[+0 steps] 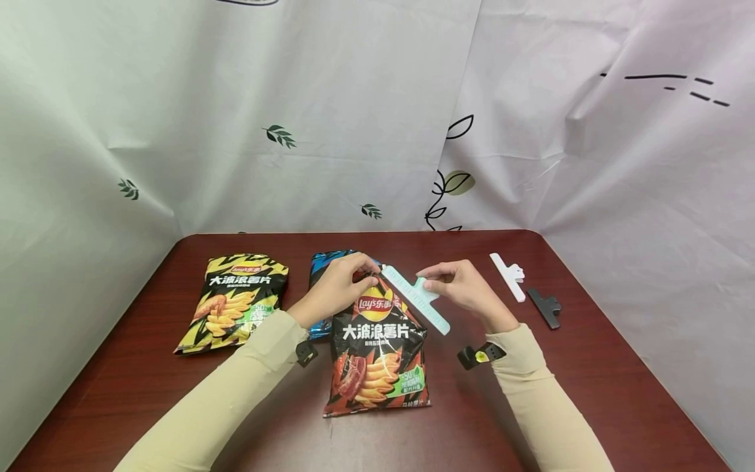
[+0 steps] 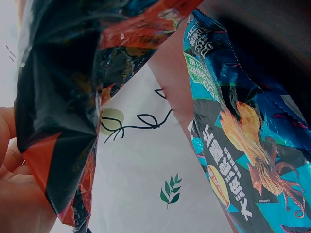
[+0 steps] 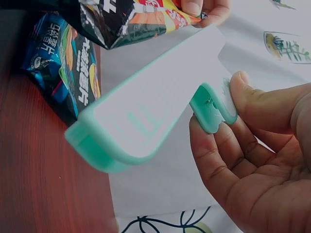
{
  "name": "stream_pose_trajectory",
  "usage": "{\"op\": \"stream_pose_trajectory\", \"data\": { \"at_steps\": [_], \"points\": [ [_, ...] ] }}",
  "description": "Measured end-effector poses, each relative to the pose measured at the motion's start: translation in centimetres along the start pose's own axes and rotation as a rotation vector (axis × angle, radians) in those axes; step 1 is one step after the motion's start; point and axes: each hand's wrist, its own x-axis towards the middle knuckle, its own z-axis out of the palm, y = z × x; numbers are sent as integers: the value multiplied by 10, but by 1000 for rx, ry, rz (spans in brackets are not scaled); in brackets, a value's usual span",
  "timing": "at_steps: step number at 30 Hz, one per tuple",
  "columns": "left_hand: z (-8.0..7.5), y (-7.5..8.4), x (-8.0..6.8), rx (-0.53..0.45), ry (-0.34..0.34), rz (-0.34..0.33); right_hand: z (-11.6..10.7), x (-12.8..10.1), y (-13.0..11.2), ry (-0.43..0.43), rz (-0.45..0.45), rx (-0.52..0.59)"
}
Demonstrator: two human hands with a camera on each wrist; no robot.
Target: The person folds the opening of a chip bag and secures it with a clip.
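The left hand (image 1: 336, 288) pinches the top of the red chip bag (image 1: 377, 354), which lies mid-tabletop (image 1: 590, 380) over a blue bag (image 1: 321, 262). The right hand (image 1: 466, 288) grips a teal clip (image 1: 415, 298) (by its handles) just beside the bag's top.

yellow chip bag (image 1: 232, 301), white clip (image 1: 508, 275), black clip (image 1: 545, 307)

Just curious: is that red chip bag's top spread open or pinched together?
Pinched together: the left hand grips the red chip bag by its gathered top.
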Motion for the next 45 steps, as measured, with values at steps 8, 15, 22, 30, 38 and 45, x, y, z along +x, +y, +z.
{"op": "stream_pose_trajectory", "data": {
  "at_steps": [8,15,22,30,38,45],
  "points": [
    [0,2,0,-3,10,1,4,0,-3,1,18,10],
    [0,0,0,-22,16,17,7,-1,-1,-9,33,15],
    [0,-1,-1,-25,18,44,10,-1,0,-15,25,27],
    [0,-1,0,-34,25,44,11,-1,0,-15,31,35],
    [2,-2,1,-17,51,55,12,-2,0,-29,34,41],
    [3,-1,2,-9,58,65,15,-1,-2,-33,37,27]
  ]
}}
